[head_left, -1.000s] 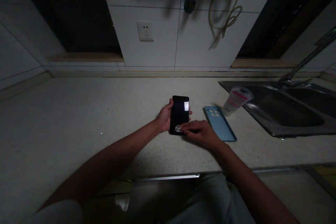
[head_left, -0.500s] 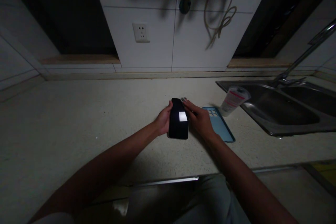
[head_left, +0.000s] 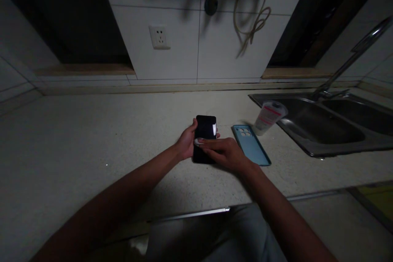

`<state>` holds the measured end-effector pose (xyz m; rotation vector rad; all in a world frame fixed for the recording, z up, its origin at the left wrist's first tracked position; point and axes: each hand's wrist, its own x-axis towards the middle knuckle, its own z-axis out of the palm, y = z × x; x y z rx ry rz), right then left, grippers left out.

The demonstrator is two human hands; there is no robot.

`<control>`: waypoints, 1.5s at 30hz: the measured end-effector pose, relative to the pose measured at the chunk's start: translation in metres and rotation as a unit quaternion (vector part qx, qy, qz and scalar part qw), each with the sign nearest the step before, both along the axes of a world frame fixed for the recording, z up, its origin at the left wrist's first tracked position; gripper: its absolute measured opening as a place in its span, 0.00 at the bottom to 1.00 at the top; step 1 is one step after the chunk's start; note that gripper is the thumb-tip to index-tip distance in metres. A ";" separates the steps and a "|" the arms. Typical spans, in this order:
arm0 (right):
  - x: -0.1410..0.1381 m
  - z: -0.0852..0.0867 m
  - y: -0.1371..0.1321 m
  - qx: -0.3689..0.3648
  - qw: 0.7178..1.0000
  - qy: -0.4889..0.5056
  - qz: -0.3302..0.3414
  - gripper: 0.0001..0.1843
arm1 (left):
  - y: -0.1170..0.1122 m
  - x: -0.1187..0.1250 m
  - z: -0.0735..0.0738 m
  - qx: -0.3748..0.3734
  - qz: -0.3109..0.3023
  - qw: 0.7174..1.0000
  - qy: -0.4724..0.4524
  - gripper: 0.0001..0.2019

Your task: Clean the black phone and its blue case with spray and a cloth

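The left hand (head_left: 186,142) grips the phone (head_left: 203,126) over the worktop (head_left: 123,123), its fingers mostly hidden behind it. The right hand's (head_left: 229,153) fingers pinch a small white wad (head_left: 197,141), material unclear, against the phone, hiding part of the screen. The sink (head_left: 315,149) is cut off at right.

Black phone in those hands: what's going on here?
A person's left hand holds a black, rectangular phone over a pale, speckled countertop. The right hand holds a small white wad against it. On the right, a light-blue phone case with camera cutouts lies beside a clear plastic cup with red markings, near the steel sink.
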<state>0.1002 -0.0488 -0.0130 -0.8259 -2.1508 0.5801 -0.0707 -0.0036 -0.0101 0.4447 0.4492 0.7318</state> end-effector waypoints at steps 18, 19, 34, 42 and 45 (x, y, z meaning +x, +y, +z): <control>-0.014 0.020 0.010 0.035 0.966 -0.161 -0.202 0.29 | 0.000 0.002 0.004 -0.015 0.056 0.997 0.045 0.31; -0.018 0.026 0.010 0.031 0.960 -0.186 -0.208 0.30 | -0.001 0.003 0.004 -0.019 0.058 0.997 0.050 0.31; -0.008 0.019 -0.001 0.003 0.991 -0.130 -0.016 0.18 | 0.001 0.000 0.003 -0.002 0.047 0.999 0.021 0.45; 0.009 0.004 -0.019 -0.038 0.990 -0.096 0.097 0.12 | 0.002 -0.004 -0.004 0.042 0.030 0.999 0.005 0.36; 0.014 0.000 -0.020 -0.035 0.993 -0.066 0.093 0.13 | 0.001 -0.002 -0.002 0.037 0.037 0.999 0.000 0.35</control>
